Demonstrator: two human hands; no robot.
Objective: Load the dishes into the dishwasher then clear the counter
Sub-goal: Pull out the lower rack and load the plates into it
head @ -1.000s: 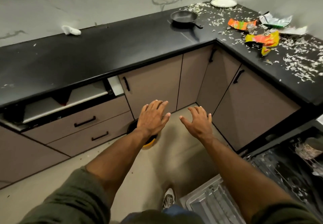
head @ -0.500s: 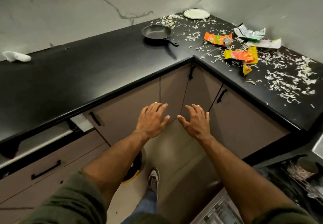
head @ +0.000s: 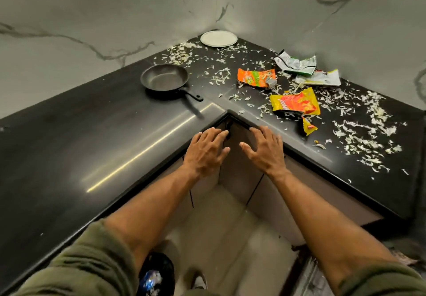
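Head view: one pan [head: 164, 77], one plate [head: 218, 38], four wrappers [head: 295, 105] on counter [head: 92, 122]. Wrapper print too blurred to read. Fingers spread, holding nothing: left hand [head: 205, 151], right hand [head: 265, 150].

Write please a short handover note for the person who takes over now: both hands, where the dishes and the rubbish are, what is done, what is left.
Hands: left hand open and empty, at the inner corner of the counter; right hand the same, beside it.
Dishes: frying pan on the counter; plate in the far corner.
Rubbish: wrappers and white scraps on the right stretch.
Done: neither dish is loaded.
Left: load both dishes, then clear the wrappers and scraps.
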